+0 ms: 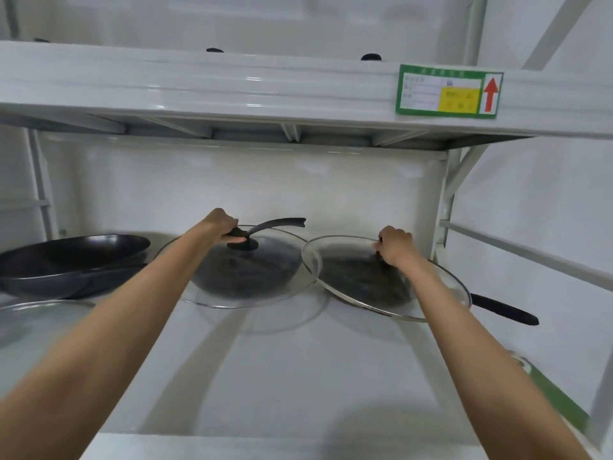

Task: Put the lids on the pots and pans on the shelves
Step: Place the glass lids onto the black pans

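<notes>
Two glass lids with metal rims sit over dark pans on the middle shelf (282, 376). My left hand (220, 225) grips the black knob of the centre lid (265, 277), which covers a pan whose handle (282, 223) points back right. My right hand (396, 247) holds the knob of the right lid (348, 277), tilted over a pan with a black handle (504, 312) pointing right. An uncovered black wok (73, 260) stands at the left. Another glass lid (39, 320) lies in front of it.
The upper shelf beam (232, 88) runs overhead with a green and yellow label (447, 91); dark lid knobs (371, 57) peek above it. White uprights and a brace (454, 180) close the right side. A green label (557, 396) marks the lower right edge.
</notes>
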`<state>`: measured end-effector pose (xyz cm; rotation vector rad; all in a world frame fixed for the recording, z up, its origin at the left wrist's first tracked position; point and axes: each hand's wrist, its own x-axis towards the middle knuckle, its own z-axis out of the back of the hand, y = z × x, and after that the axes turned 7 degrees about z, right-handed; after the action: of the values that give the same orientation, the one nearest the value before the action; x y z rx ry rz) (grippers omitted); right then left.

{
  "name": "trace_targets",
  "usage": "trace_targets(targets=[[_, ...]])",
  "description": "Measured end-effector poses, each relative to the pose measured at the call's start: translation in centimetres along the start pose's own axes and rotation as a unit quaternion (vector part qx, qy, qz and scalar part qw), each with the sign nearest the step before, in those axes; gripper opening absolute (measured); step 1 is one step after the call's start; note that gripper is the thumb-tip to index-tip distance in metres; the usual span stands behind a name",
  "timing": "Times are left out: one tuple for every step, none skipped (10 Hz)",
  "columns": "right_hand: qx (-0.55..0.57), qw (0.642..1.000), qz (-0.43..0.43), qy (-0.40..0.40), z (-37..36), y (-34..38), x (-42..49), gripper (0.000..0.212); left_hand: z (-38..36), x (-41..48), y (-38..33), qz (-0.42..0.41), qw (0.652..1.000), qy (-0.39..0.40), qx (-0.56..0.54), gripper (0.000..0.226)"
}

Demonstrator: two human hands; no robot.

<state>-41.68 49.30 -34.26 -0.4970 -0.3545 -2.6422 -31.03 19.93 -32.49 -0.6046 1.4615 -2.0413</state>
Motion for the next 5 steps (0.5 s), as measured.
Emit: trace_targets(targets=[[-0.005, 1.0, 0.001, 0.015, -1.4, -0.1, 2.8, 0.029, -0.8, 2.6, 0.2, 0.016, 0.999, -0.005, 0.04, 0.001], [-0.014, 1.0, 0.011, 0.01, -2.4, -0.7, 5.9, 0.027, -1.0, 9.2, 0.6, 0.001, 0.981, -0.018, 0.192, 0.022], [-0.024, 1.0, 0.013, 0.014, -3.5, -1.5, 8.8, 0.026, -1.6, 12.0, 0.4, 0.002, 0.986, -0.002, 0.167, 0.015], [-0.026, 0.999, 0.0, 0.028, -5.1, -2.2, 11.2, 0.024, -2.5, 14.4, 0.1, 0.035, 0.991, -0.021, 0.124, 0.019], [-0.053, 0.998, -0.001, 0.043, -6.7, -2.9, 12.6, 0.025, -3.5, 16.7, 1.0, 0.044, 0.993, -0.028, 0.11, 0.027]])
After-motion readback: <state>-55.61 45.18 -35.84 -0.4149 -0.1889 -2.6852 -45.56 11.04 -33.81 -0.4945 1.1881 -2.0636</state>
